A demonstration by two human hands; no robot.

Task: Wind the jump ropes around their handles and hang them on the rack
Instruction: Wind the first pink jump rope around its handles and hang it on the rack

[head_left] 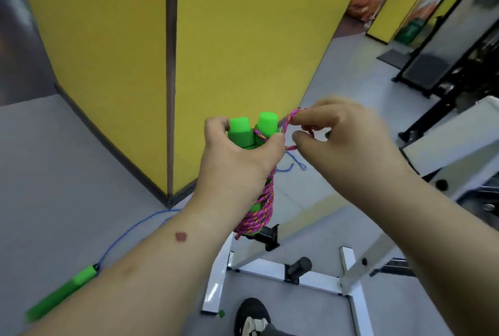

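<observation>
We hold the pink jump rope [259, 211] in the air in front of us, above the white rack [272, 272]. Our left hand [237, 160] is closed around its two green foam handles [253, 129], which stand side by side, and the cord is already coiled many times around their lower part. Our right hand [340, 136] pinches the loose end of the cord just beside the handle tops, where it makes a small loop.

We judge the bundle light. The foam should be soft and not slippery, so the best place to take hold is the handles themselves. The braided cord looks limp and a little springy; it may unwind if the end is not tucked in, so this end needs steady tension.

A second rope, with a thin blue cord [127, 230] and a green handle [62, 292], lies on the floor [54, 173] at our left, not yet wound.

We can read no brand, label or writing on any of these things.
</observation>
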